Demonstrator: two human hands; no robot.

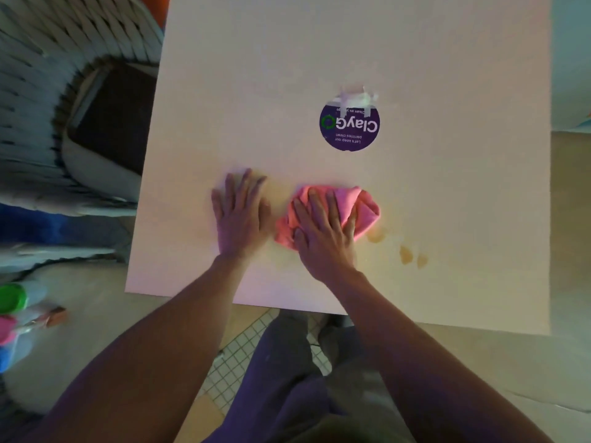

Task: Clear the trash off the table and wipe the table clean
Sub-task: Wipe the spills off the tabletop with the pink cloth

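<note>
A white square table (319,52) fills the middle of the head view. My right hand (323,231) presses flat, fingers spread, on a bunched pink cloth (364,209) near the table's front. My left hand (240,215) rests flat on the bare tabletop just left of the cloth, holding nothing. Brownish spill stains (411,254) lie on the table to the right of the cloth, one of them (375,235) right at the cloth's edge.
A round purple sticker (350,126) with torn tape on its far edge is stuck behind the cloth. A woven chair (48,107) with a dark cushion stands at the left. Coloured bottle caps (11,298) sit on a surface at lower left. Tiled floor shows under the table's front edge.
</note>
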